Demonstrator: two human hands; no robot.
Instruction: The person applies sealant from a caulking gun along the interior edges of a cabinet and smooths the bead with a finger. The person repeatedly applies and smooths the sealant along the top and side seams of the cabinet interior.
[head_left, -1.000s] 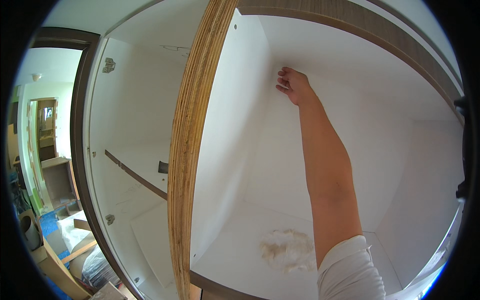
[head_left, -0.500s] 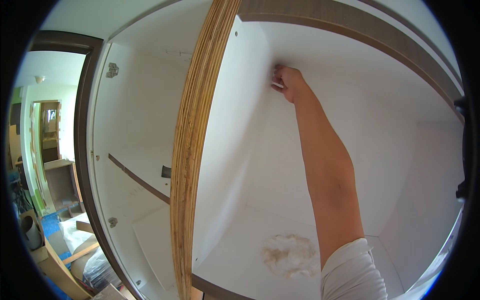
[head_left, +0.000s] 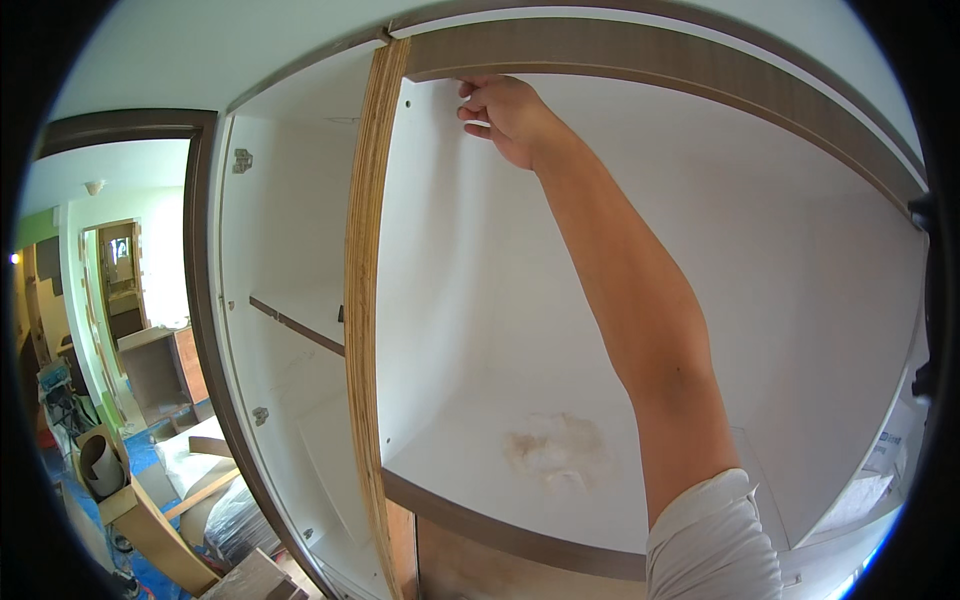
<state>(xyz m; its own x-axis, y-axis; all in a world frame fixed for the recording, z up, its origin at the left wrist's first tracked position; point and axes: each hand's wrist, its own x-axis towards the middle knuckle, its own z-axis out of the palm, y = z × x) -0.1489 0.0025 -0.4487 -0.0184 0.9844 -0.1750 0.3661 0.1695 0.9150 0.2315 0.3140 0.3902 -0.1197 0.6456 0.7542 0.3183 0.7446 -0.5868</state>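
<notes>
My right hand (head_left: 508, 118) reaches up inside a white-lined cabinet (head_left: 470, 300), at its upper left corner. Its fingers are curled, thumb side up, with the tips pressed close under the brown top rail (head_left: 640, 52). Whatever those fingertips may pinch is too small or hidden to make out. Just left of the hand stands the raw layered edge of a plywood panel (head_left: 365, 220), with a small dark hole in the white side beside it. The bare forearm slants up from a pale rolled sleeve at the lower right. My left hand is out of view.
A brownish-white smudge (head_left: 556, 448) marks the cabinet floor, behind a brown bottom rail (head_left: 500, 515). Left of the plywood is another white compartment with metal hinge plates (head_left: 243, 161) and a brown strip (head_left: 300, 327). Beyond a dark door frame (head_left: 203, 250) lie boards and plastic-wrapped things.
My right hand has come from the deeper inner corner out to the front, up beside the top rail. The view has shifted, showing more of the cabinet's bottom rail.
</notes>
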